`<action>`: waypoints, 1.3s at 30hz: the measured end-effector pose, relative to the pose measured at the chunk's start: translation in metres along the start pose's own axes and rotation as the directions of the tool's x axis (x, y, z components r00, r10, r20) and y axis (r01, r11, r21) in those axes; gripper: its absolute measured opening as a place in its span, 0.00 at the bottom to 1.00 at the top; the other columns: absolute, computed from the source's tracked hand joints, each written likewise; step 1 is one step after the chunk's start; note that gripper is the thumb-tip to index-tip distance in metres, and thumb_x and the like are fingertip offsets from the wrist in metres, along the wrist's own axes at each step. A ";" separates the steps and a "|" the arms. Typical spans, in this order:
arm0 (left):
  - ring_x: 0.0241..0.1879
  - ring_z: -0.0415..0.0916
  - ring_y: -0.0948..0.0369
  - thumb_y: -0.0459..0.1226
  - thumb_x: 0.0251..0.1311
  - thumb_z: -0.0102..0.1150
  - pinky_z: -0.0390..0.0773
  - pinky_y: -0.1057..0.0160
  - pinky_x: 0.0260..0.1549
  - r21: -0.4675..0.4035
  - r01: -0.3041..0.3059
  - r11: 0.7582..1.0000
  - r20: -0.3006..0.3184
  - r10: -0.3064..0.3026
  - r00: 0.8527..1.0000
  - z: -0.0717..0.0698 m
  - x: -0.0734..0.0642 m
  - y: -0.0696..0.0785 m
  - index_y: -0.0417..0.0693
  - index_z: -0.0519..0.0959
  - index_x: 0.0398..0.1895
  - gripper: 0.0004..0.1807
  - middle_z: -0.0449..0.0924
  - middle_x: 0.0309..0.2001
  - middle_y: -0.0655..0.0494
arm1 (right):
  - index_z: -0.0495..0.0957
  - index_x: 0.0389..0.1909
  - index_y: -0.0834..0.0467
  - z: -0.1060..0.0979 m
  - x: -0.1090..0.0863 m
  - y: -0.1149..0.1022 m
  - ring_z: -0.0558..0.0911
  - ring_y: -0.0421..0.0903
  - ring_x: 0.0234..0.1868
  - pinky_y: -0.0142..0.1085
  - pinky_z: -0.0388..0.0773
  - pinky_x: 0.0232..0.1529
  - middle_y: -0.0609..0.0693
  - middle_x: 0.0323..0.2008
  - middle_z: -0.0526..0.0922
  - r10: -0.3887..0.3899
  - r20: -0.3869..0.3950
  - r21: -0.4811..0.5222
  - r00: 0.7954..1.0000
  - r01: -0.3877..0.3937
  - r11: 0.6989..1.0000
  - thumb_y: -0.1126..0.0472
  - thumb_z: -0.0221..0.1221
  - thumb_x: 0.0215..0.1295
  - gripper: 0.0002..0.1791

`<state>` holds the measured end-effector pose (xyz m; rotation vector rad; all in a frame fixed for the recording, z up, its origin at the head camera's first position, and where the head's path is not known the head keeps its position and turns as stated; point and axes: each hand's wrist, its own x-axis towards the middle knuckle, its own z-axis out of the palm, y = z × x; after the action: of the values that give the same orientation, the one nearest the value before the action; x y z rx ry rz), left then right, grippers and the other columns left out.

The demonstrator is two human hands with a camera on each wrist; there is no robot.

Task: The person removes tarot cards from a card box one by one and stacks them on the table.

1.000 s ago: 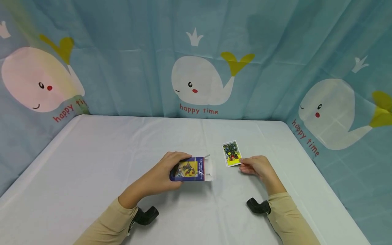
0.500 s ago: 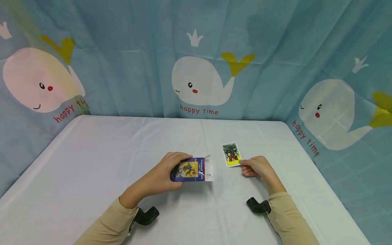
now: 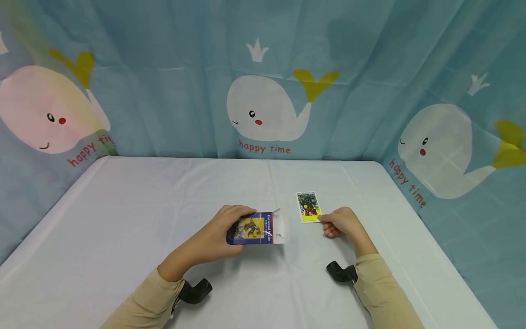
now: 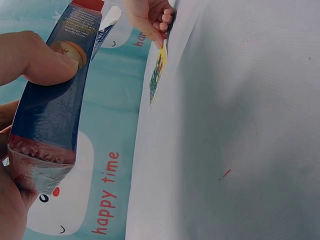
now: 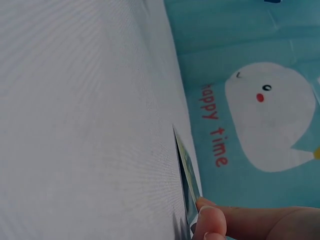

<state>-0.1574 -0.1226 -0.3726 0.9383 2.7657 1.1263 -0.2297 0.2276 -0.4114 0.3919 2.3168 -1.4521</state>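
Note:
My left hand (image 3: 216, 233) grips a blue tarot card box (image 3: 249, 228), its thumb on one side and its fingers around the other. The box's transparent open end flap (image 3: 279, 227) points right. In the left wrist view the box (image 4: 52, 100) shows its narrow printed side and a red end. My right hand (image 3: 343, 226) pinches a tarot card (image 3: 309, 206) by its lower right corner. The card is picture side up, with a yellow lower part, close over the table. Seen nearly edge-on in the right wrist view, the card (image 5: 186, 172) slants away from the thumb and fingertip.
A white cloth covers the table (image 3: 135, 219). Around its back and sides hangs a blue curtain (image 3: 181, 91) printed with whales. Each wrist carries a black camera mount, one at left (image 3: 195, 291) and one at right (image 3: 342, 272).
The card in my right hand has turned slightly more upright and its far edge has come a little lower. My left hand and the box have hardly moved; the head view has shifted slightly.

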 end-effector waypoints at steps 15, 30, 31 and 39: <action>0.65 0.63 0.57 0.33 0.48 0.70 0.73 0.53 0.56 -0.005 0.007 1.000 -0.003 -0.007 1.000 0.001 0.000 -0.001 0.54 0.68 0.70 0.42 0.69 0.67 0.58 | 0.72 0.30 0.65 0.006 0.001 -0.005 0.76 0.37 0.12 0.30 0.76 0.18 0.46 0.14 0.76 -0.015 -0.038 -0.141 0.999 0.010 0.990 0.61 0.59 0.67 0.11; 0.64 0.64 0.56 0.32 0.48 0.70 0.73 0.52 0.55 0.005 -0.002 1.000 -0.008 0.002 1.000 0.002 0.001 -0.003 0.55 0.67 0.70 0.42 0.70 0.68 0.57 | 0.70 0.31 0.65 0.006 0.001 -0.010 0.76 0.37 0.13 0.30 0.76 0.17 0.47 0.14 0.75 -0.009 -0.029 -0.197 1.000 0.003 0.980 0.61 0.59 0.67 0.11; 0.64 0.64 0.56 0.32 0.48 0.70 0.73 0.52 0.55 0.005 -0.002 1.000 -0.007 0.002 1.000 0.002 0.001 -0.003 0.55 0.67 0.70 0.42 0.70 0.67 0.57 | 0.70 0.31 0.65 0.006 0.001 -0.010 0.76 0.37 0.13 0.30 0.76 0.17 0.47 0.14 0.75 -0.014 -0.028 -0.198 1.000 0.008 0.980 0.62 0.59 0.67 0.11; 0.64 0.64 0.56 0.32 0.49 0.69 0.72 0.52 0.56 0.005 -0.003 1.000 -0.001 0.003 1.000 0.003 0.001 -0.004 0.54 0.68 0.70 0.41 0.70 0.67 0.57 | 0.70 0.31 0.65 0.007 0.000 -0.009 0.77 0.37 0.12 0.29 0.76 0.18 0.47 0.14 0.75 -0.024 -0.024 -0.197 0.999 0.019 0.980 0.62 0.59 0.67 0.11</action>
<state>-0.1595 -0.1226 -0.3765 0.9434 2.7705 1.1214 -0.2329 0.2178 -0.4067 0.3323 2.4644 -1.2193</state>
